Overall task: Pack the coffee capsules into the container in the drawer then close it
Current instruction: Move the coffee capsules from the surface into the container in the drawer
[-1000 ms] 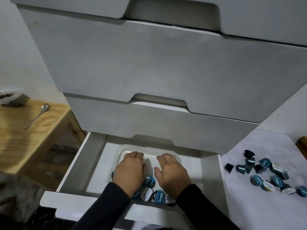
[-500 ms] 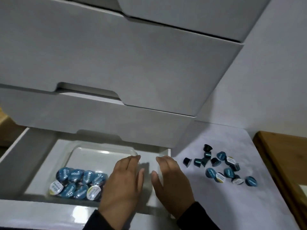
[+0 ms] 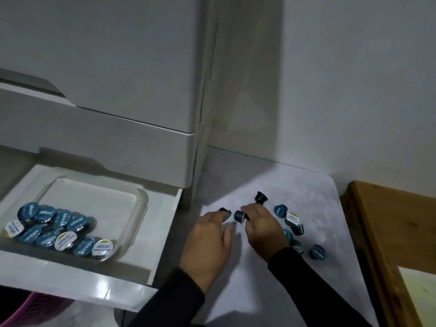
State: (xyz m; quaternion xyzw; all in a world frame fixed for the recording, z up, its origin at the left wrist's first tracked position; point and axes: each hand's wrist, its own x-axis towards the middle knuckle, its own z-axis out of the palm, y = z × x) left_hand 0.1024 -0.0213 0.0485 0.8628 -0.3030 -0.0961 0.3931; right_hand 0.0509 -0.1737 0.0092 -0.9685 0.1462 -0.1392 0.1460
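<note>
The bottom drawer [image 3: 162, 232] stands open at the left. A clear plastic container [image 3: 139, 204] sits in it, its near half filled with several blue-lidded coffee capsules [image 3: 59, 232]. Several loose capsules [image 3: 292, 218] lie on the white surface [image 3: 318, 190] to the right of the cabinet. Both my hands are over this pile. My right hand [image 3: 262, 230] pinches a dark capsule [image 3: 240, 215] between thumb and fingers. My left hand [image 3: 210, 241] is spread, its fingertips touching another capsule [image 3: 224, 211]. One capsule [image 3: 260, 198] stands alone just behind my right hand.
Closed white drawer fronts [image 3: 94, 119] rise above the open drawer. A wooden table edge [image 3: 389, 232] borders the white surface on the right. A purple basket [image 3: 35, 305] shows below the drawer front at the lower left. A white wall stands behind.
Both hands left the container in the drawer and moved right onto the loose capsules. My view swung right with them. My right hand closed on a capsule.
</note>
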